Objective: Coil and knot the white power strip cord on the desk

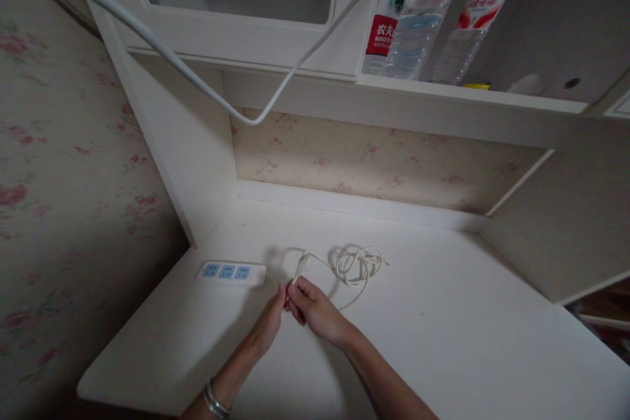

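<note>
Above the white desk, my two hands meet just right of the power strip. My left hand (pixel 270 320), with bangles at its wrist, has its fingers closed on a thin white cord. My right hand (pixel 319 312) pinches the same cord beside it, close below a whitish plug (pixel 304 266) that is somewhat blurred. A loose tangle of the cord (pixel 365 266) lies on the desktop to the right. The white power strip (pixel 256 275), with several blue sockets, rests flat on the left. My fingers hide the gripped part of the cord.
The desktop (pixel 443 335) runs under a raised cabinet (pixel 236 29). Water bottles (pixel 418 33) stand on the open shelf at upper right. A thick white cable (pixel 251 121) hangs across the upper view. Flowered wallpaper (pixel 63 164) covers the left wall.
</note>
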The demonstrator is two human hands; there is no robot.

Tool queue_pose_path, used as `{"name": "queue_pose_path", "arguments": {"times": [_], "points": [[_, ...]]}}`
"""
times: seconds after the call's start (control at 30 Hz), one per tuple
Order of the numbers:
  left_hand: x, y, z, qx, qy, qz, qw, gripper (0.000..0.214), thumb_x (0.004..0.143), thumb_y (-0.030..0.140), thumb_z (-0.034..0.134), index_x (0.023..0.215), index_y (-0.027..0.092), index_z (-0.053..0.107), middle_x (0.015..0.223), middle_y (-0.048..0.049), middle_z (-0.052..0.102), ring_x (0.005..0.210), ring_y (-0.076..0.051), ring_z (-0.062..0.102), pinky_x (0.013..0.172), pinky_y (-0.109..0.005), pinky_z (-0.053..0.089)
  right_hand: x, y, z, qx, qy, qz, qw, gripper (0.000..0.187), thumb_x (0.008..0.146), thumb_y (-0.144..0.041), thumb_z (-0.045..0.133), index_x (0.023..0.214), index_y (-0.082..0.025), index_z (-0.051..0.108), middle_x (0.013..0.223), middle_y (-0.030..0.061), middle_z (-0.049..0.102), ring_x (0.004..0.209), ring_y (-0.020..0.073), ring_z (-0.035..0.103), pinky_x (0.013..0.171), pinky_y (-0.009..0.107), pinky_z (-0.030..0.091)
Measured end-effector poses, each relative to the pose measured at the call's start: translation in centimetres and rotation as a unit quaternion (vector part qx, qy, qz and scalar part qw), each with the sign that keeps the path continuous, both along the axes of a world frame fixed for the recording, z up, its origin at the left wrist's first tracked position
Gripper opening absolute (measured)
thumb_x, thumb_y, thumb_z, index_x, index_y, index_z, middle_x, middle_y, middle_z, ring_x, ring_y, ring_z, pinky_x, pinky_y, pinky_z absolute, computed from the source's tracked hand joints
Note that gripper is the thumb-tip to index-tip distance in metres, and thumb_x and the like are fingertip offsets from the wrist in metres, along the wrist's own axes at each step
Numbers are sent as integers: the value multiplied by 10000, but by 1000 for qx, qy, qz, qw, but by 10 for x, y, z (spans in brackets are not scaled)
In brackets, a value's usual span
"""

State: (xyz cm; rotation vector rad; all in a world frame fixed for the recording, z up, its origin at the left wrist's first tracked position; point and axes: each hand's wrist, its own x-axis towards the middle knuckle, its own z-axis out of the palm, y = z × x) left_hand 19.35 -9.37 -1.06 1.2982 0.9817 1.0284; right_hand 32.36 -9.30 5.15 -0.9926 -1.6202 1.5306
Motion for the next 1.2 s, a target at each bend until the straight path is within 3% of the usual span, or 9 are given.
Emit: {"name": "queue_pose_path", "arguments": {"times": [0.13, 0.27, 0.43, 0.57, 0.67, 0.8, 1.0, 1.1, 1.2], "points": [[-6, 0, -9, -12, 12, 86, 996, 660, 775, 801, 296, 647, 188, 505, 607, -21, 528, 604, -154, 463, 609, -290, 393, -16, 16, -4, 57, -110, -43, 991, 379, 946, -499, 358, 818, -212, 569, 563, -35, 540, 480, 113, 489, 524, 231, 381], [-8, -1, 0, -11, 75, 103, 992, 587, 792, 739, 397, 724, 174, 539, 614, 7, 507, 593, -137, 436, 592, -270, 349, -4, 21, -8, 110, -180, -129, 969, 365, 924, -478, 402, 830, -215, 637, 613, -10, 609, 550, 135, 559, 584, 249, 418], [-7, -7, 9, 18, 71, 91, 993, 560, 828, 713, 358, 738, 186, 525, 569, 37, 453, 567, -134, 416, 595, -267, 347, 11, 40, -17, -104, -68, -190, 974, 470, 861, -554, 472, 1228, -262, 484, 936, 40, 652, 500, 119, 564, 412, 226, 375], [-9, -11, 4, 20, 71, 73, 995, 519, 864, 660, 359, 795, 182, 548, 565, 42, 440, 566, -135, 424, 603, -266, 359, 21, 61, -12, -199, 84, -177, 960, 572, 768, -455, 641, 1276, -282, 444, 1191, 87, 593, 742, 161, 650, 553, 282, 500], [-13, -10, -1, 17, 65, 88, 994, 506, 877, 625, 377, 923, 165, 582, 588, 39, 449, 580, -136, 428, 609, -265, 369, 30, 72, -4, -112, 185, -211, 953, 500, 720, -342, 684, 1178, -275, 493, 1273, 85, 568, 936, 195, 632, 715, 335, 529], [-16, -4, -4, 34, 54, 154, 986, 527, 825, 575, 514, 1158, 168, 543, 782, -12, 564, 685, -152, 501, 654, -268, 413, 48, 76, 8, 36, 206, -259, 943, 303, 712, -290, 675, 966, -267, 511, 1368, 58, 514, 1122, 220, 563, 866, 384, 477], [-13, -1, 1, 64, 139, 126, 980, 509, 848, 494, 512, 1217, 143, 523, 875, -60, 618, 731, -184, 576, 721, -316, 462, 82, 76, 30, 168, 32, -278, 945, 143, 795, -324, 611, 831, -224, 514, 1182, 116, 644, 1194, 258, 540, 929, 409, 417], [-9, -5, 10, 129, 208, 79, 966, 440, 845, 464, 542, 1180, 183, 587, 999, -96, 654, 917, -232, 604, 862, -350, 442, 91, 76, 42, 293, -86, -248, 919, 63, 841, -288, 549, 842, -225, 545, 1140, 103, 655, 1183, 237, 543, 985, 412, 389], [-5, -7, 15, 171, 273, 80, 943, 365, 855, 451, 536, 1112, 206, 622, 953, -89, 669, 903, -244, 619, 846, -353, 447, 91, 76, 45, 367, -168, -218, 888, 96, 831, -238, 537, 920, -230, 569, 1265, 90, 598, 1204, 228, 509, 1043, 423, 344]]}}
